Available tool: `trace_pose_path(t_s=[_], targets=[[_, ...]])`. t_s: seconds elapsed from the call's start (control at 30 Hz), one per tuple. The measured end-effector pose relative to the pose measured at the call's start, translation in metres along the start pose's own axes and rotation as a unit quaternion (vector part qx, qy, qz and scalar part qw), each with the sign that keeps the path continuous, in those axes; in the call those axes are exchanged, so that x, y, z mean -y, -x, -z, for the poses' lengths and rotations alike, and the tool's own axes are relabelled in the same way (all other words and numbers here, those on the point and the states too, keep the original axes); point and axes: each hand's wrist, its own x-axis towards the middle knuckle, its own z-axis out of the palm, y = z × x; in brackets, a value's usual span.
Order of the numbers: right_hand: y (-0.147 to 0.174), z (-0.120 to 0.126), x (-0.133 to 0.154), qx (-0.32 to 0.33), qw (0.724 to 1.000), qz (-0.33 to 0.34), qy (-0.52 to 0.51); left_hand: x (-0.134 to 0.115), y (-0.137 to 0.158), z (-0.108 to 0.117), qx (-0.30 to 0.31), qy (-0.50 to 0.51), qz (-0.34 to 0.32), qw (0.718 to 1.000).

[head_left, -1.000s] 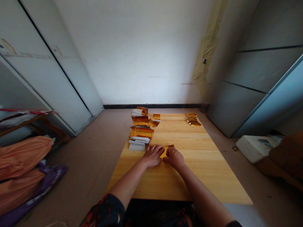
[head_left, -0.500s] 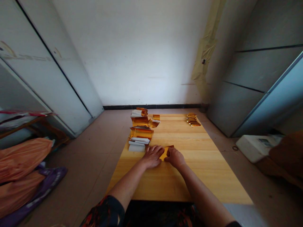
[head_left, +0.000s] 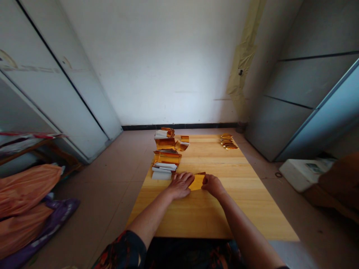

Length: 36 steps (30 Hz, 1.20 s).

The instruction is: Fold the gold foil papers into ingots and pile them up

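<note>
A small sheet of shiny gold paper [head_left: 197, 182] lies on the wooden table in front of me, its far edge showing a darker, folded-looking strip. My left hand [head_left: 181, 185] rests flat over the sheet's left side, fingers stretched out and pressing down. At the opposite edge my right hand [head_left: 213, 185] pinches the paper between thumb and curled fingers. Just beyond my left hand stand stacks of gold foil paper [head_left: 167, 158] with white backs. A white-backed stack [head_left: 162, 174] sits nearest to that hand.
The wooden table [head_left: 238, 209] spans the space before me. Folded gold pieces [head_left: 228, 142] are piled at its far right corner. Loose gold paper [head_left: 182, 145] lies at the far left. A white box [head_left: 300, 173] stands on the floor at right, and orange cloth [head_left: 28, 190] lies at left.
My right hand has slid to the right along the gold paper, uncovering more of its surface. The left hand has stayed nearly in place.
</note>
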Motion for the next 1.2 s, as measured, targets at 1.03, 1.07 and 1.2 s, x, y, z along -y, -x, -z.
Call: trace_pose_path(t_s=[1.03,1.07,1.2], targets=[[0.023,0.016,-0.024,-0.017,0.965,0.257,0.052,-0.003,0.002,-0.004,-0.088,0.011,0.014,0.996],[0.023,0.016,-0.023,-0.015,0.964,0.257,0.06,-0.004,0.002,-0.004,-0.097,0.011,0.018,0.995],[0.021,0.016,-0.022,-0.012,0.963,0.256,0.083,-0.006,0.003,-0.004,-0.113,0.011,0.012,0.993]])
